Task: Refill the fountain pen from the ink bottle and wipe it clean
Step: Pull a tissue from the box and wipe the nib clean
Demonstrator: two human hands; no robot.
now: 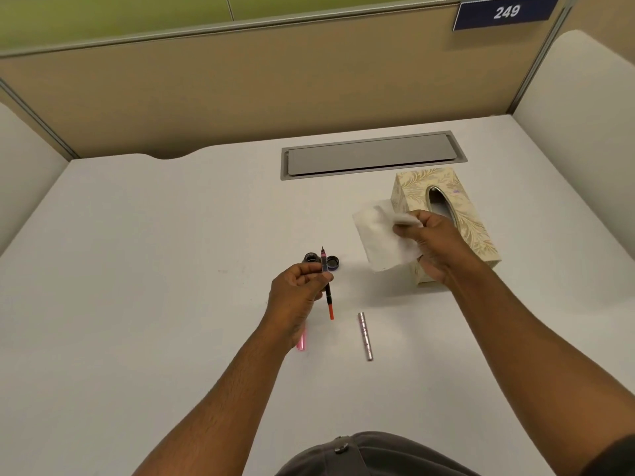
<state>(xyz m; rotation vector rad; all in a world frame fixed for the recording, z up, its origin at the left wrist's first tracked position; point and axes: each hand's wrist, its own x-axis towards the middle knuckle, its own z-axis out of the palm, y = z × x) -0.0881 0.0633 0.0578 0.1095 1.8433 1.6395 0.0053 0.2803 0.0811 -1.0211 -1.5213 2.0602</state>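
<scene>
A beige partition wall (pixel 240 87) with a blue plate reading 249 (pixel 505 12) closes off the back of a pale desk (pixel 137 252). A grey cable hatch (pixel 372 155) is set flush into the desk, just behind the tissue box (pixel 477 231), which carries a leafy cream pattern and an oval slot on top.

In front of the tissue box, the right hand (pixel 429 242) pinches a white tissue (pixel 381 235) between thumb and curled fingers; the sheet hangs open to the left of the box, clear of the desk. Well to the left of the box, the left hand (pixel 299 286) grips the fountain pen (pixel 326 286) between thumb and fingertips, nib pointing away and up, its red end toward the person. Just behind that hand, also left of the box, stands the small dark ink bottle (pixel 310 258), with its cap (pixel 332 262) lying beside it.

Nearer than the box, a silver pen barrel (pixel 365 336) lies on the desk. A pink piece (pixel 302 340) lies farther left, partly hidden under the left wrist.
</scene>
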